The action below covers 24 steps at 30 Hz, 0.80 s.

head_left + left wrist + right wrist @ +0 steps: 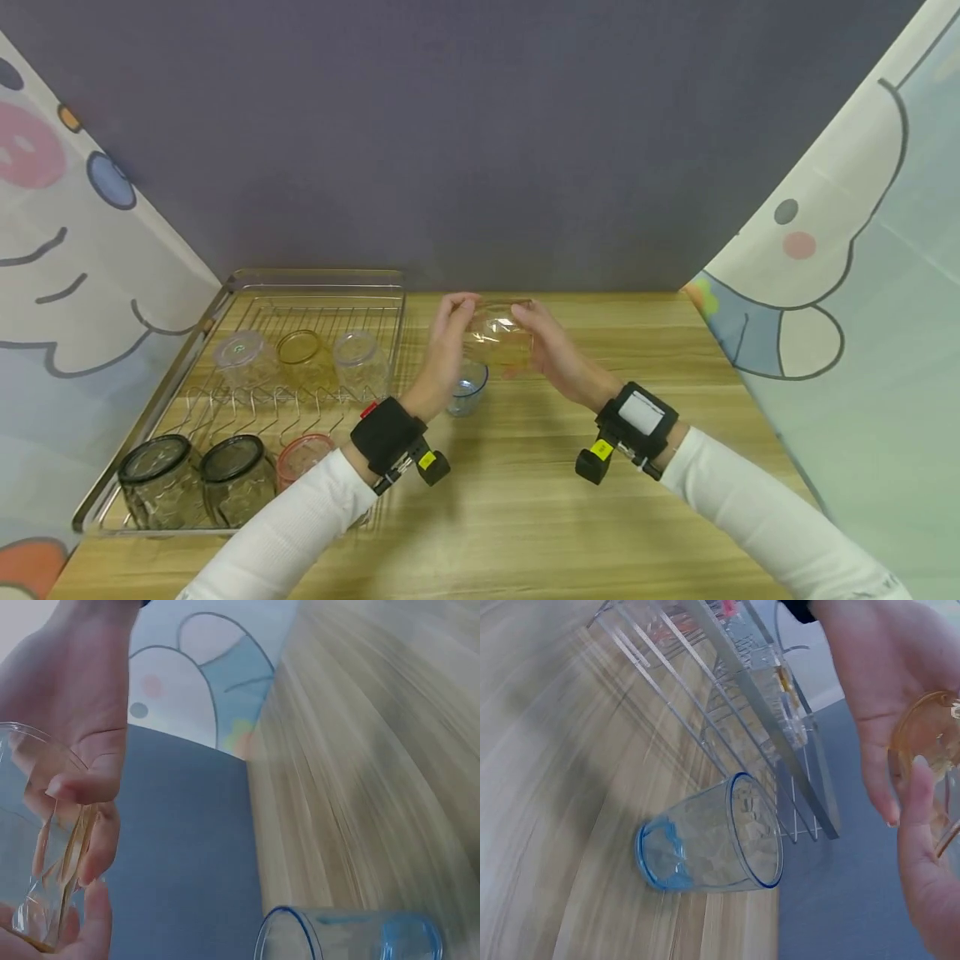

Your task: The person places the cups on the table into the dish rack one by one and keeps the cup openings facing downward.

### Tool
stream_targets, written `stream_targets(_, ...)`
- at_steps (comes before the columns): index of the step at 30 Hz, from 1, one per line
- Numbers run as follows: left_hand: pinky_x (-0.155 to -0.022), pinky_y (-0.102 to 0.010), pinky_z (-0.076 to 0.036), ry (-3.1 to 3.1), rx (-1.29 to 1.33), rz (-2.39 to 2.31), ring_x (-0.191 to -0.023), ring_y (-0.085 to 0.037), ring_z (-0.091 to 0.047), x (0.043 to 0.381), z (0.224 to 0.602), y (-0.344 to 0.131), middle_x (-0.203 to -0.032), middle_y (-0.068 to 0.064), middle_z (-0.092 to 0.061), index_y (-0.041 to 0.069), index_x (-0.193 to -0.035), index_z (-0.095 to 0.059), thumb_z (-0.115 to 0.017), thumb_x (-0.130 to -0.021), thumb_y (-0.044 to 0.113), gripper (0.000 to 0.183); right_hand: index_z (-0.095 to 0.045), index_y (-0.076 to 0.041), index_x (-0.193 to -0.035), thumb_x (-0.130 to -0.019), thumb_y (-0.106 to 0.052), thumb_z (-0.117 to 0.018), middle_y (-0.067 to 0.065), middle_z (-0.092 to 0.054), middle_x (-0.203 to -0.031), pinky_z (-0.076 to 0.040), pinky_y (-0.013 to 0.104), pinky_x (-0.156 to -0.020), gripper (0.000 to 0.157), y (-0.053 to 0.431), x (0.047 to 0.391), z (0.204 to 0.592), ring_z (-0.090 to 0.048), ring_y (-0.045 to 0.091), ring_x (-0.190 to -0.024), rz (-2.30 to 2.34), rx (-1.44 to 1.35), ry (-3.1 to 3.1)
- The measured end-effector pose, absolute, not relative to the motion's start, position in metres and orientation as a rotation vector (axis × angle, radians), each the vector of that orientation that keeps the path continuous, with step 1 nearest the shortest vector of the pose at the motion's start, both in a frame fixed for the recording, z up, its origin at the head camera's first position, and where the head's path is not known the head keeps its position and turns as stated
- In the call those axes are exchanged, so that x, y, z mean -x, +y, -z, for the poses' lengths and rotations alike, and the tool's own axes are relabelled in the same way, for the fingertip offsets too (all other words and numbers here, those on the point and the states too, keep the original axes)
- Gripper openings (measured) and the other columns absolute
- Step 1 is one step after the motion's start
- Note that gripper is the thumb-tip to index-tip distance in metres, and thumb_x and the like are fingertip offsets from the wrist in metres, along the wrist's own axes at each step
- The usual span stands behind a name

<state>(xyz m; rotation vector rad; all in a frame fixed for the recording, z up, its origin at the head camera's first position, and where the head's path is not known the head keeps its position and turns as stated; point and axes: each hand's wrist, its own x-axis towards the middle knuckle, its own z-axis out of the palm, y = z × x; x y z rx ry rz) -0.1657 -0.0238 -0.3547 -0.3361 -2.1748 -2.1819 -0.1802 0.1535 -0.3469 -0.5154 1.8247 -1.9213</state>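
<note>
Between my two hands an amber-tinted clear glass (497, 335) is held on its side, off the table. My left hand (447, 337) grips its left end, with the thumb along the near side. The right hand (553, 346) grips the other end with bent fingers. In the right wrist view, the amber-coloured end (922, 735) lies against the left palm. A blue-tinted glass (709, 836) stands upright on the wooden table just below the left hand, apart from both hands. In the head view the left hand partly hides it.
On the left a metal wire rack (318, 283) holds several upside-down glasses: a yellow glass (303, 358) among the back ones, dark glasses (161, 479) and a red-tinted glass (303, 458) in front. A grey panel (480, 150) closes off the back of the wooden table (525, 517).
</note>
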Motion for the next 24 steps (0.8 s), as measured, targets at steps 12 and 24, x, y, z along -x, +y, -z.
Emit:
stream_targets(12, -0.113, -0.052, -0.035, -2.177, 0.353, 2.198, -0.132, -0.033, -0.039, 0.163, 0.353, -0.027, -0.137, -0.012, -0.041, 0.000, -0.135, -0.038, -0.037, -0.106, 0.029, 0.042, -0.014, -0.011, -0.147, -0.103, -0.053, -0.031, 0.014, -0.011, -0.155, -0.053, 0.056, -0.095, 0.064, 0.157, 0.183, 0.345, -0.032, 0.045, -0.142, 1.866, 0.576, 1.819)
stream_targets(24, -0.113, -0.047, -0.032, -2.168, 0.294, 2.131, -0.129, -0.029, -0.041, 0.165, 0.339, -0.054, -0.138, -0.013, -0.041, 0.003, -0.134, -0.041, -0.032, -0.107, 0.028, 0.037, -0.022, -0.011, -0.150, -0.104, -0.056, -0.022, 0.025, -0.032, -0.145, -0.049, 0.048, -0.098, 0.065, 0.195, 0.201, 0.349, -0.046, 0.039, -0.127, 1.767, 0.605, 2.054)
